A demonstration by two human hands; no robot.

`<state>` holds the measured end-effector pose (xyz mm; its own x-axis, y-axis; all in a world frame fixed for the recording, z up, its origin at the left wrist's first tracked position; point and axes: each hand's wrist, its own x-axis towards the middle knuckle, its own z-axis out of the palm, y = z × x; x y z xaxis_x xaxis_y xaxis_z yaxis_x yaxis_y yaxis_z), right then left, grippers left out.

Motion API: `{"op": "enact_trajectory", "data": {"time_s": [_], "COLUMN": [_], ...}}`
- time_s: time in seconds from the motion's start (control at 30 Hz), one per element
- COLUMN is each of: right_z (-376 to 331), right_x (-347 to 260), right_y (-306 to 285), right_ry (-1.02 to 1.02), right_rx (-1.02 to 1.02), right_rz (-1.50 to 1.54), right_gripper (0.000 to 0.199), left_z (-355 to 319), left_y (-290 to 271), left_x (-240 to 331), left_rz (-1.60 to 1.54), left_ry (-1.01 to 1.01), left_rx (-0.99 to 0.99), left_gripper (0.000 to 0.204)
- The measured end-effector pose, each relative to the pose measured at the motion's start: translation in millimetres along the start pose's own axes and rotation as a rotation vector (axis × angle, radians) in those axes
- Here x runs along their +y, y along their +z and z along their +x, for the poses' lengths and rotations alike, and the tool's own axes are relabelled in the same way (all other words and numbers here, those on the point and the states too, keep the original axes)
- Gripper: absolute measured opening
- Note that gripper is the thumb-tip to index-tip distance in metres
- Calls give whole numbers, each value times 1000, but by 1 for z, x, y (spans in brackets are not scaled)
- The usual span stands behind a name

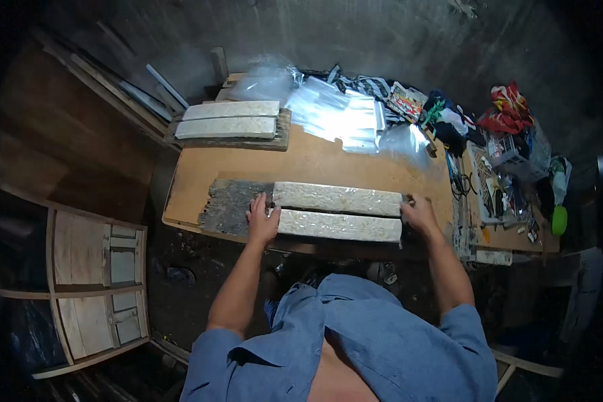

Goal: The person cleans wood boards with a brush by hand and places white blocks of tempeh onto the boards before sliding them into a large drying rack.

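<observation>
Two long, pale, mottled slabs in clear plastic, tempeh by their look, lie side by side on a dark, rough wooden board near the table's front edge: a far tempeh slab [338, 197] and a near tempeh slab [338, 226]. My left hand [262, 221] rests on the board at their left ends, fingers stretched out and spread, the thumb touching the near slab. At the right end, my right hand [419, 213] has its fingers bent round the corner of the far slab. Part of its grip is hidden. The worn board [231, 204] sticks out to the left.
Two similar slabs [228, 126] lie on another board at the back left. Clear plastic sheets or bags [328, 107] cover the table's back middle. To the right stand a tray of small tools [492, 191] and a basket [522, 154] with cloth. A wooden frame [100, 285] stands left.
</observation>
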<state>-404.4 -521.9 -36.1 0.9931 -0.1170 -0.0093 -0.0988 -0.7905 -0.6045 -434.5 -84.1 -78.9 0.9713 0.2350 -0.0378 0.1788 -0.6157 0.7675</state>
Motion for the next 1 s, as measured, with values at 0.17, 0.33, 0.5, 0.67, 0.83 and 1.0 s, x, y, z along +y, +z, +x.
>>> {"op": "enact_trajectory", "data": {"time_s": [0.17,0.33,0.5,0.67,0.83,1.0], "right_z": [-2,-6,-6,4,39,86], "right_x": [-20,-18,-18,-12,11,-16], "right_y": [10,12,7,1,12,5], "right_ry": [24,48,-21,-6,54,-90], "right_rx": [-100,-96,-114,-185,-177,-59], "right_rz": [20,24,21,-4,-2,-163], "right_gripper": [41,40,42,43,45,52], "left_z": [-1,0,6,23,18,-46], "left_y": [-6,-4,-1,0,-16,-48], "left_x": [-2,4,11,23,26,1], "left_rz": [2,58,-26,68,54,-60], "left_ry": [-44,-88,-134,-191,-126,-29], "left_rx": [-163,-140,-44,-128,-75,124], "left_gripper": [60,60,64,63,68,74]}}
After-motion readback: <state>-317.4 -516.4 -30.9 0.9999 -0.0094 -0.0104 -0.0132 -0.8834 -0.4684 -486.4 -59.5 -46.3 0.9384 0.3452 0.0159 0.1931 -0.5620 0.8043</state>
